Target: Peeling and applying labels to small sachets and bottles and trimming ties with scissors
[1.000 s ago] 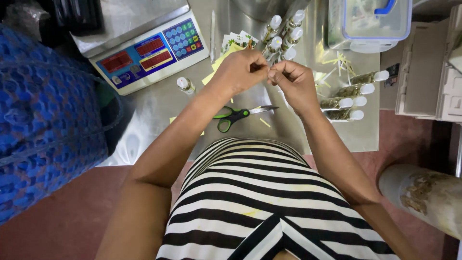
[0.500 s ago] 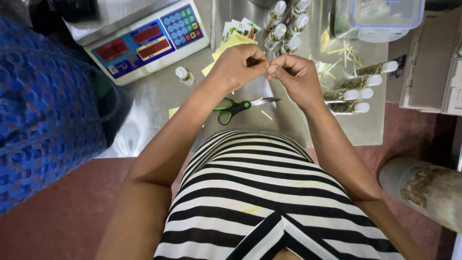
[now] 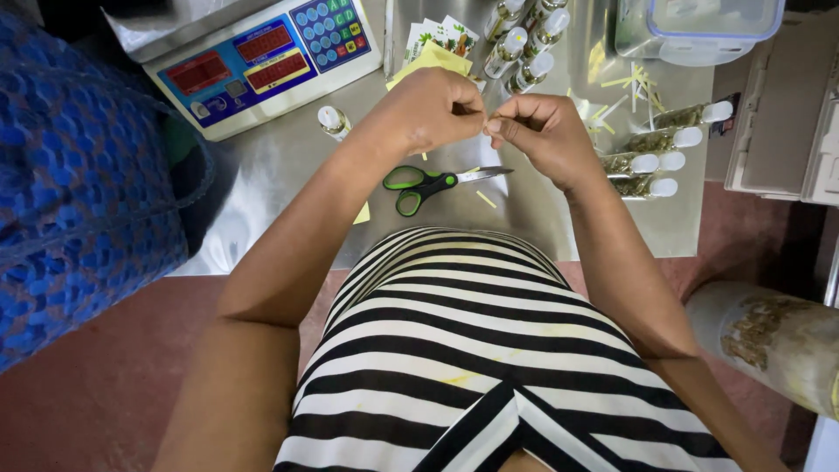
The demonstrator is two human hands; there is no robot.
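Something tiny is pinched between the two hands, too small to tell what it is; it sits just above the scissors [image 3: 428, 183], where the fingertips of both hands meet. Left hand [image 3: 433, 109] is curled nearly into a fist, its fingers narrow and pressed together at the tips. Right hand [image 3: 542, 131] mirrors it, thumb and forefinger closed tight, touching the left hand's fingertips. Both hands hover over the steel table [image 3: 288, 166], clear of its surface.

Scissors lie flat on the table, green handles to the left, blades pointing right. Left of the scissors and farther back stands a scale [image 3: 262, 61] with red displays and a blue keypad. Between the scale and the scissors one small vial [image 3: 332, 121] with a white cap lies alone. Behind the scissors, past the hands, a yellow paper [image 3: 433, 59] rests with printed cards [image 3: 441, 35] just beyond it, and a cluster of capped vials [image 3: 524, 44] next to those. Right of the scissors four filled vials [image 3: 655, 162] lie on their sides in a stack, caps to the right. Thin yellow strips [image 3: 625, 87] are scattered behind that stack, and one short strip lies just beside the scissor blades. A clear box [image 3: 699, 26] with a blue-rimmed lid sits at the far right back. Blue patterned cloth [image 3: 79, 175] fills the space well left of the scissors.
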